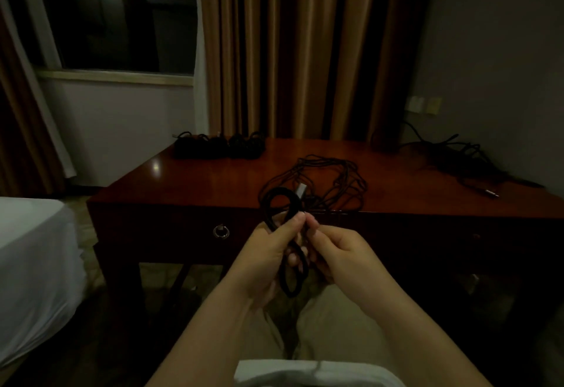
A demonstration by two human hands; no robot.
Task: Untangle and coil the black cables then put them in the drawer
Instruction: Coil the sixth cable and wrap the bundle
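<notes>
Dim room w/ tan curtains and a dark window behind. Bed w/ white sheet at left edge. Reddish-brown wooden tabletop sits in the middle; drawer front below it is closed, w/ a metal ring pull.

On the tabletop: row of already coiled black cables at back-left; a loose tangle of thin black cable at centre-front, reaching the front edge; another messy black cable pile at far right w/ a metal jack plug lying beside it.

In front of the tabletop the person holds a partly coiled black cable over the lap. Left hand grips the coil, fingers curled round its loops, which stick out above and below the fist; a silver USB plug shows at the top loop. Right hand pinches the cable strand b/w thumb and fingertips, touching the left hand's fingertips. Strand runs from there back to the centre tangle.
</notes>
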